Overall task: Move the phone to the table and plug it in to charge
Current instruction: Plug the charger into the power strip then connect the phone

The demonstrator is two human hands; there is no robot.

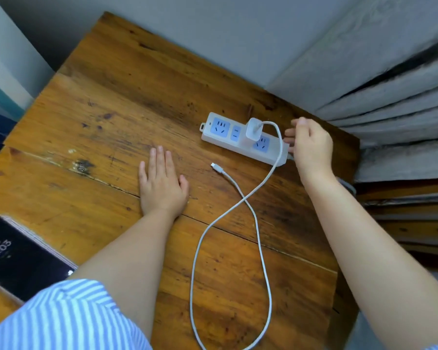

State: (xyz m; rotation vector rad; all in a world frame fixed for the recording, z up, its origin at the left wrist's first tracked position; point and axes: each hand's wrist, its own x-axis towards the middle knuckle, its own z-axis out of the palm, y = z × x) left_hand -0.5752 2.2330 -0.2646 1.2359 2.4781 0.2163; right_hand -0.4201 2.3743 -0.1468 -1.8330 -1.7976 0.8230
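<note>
The left hand [162, 184] lies flat, palm down and fingers spread, on the worn wooden desk [111, 117], holding nothing. The right hand [310, 145] is at the right end of the white power strip [240, 138], fingers loosely curled near that end; whether they actually touch it I cannot tell, and nothing is clamped in them. A white charger block [254, 130] sits plugged into the strip, and its white cable [261, 248] runs off the block, loops toward the desk's near edge and comes back so the free connector [214, 165] rests bare on the wood between the two hands. The phone [18, 256] lies at the lower left, screen lit, beside the striped sleeve [61, 317], well apart from the connector.
</note>
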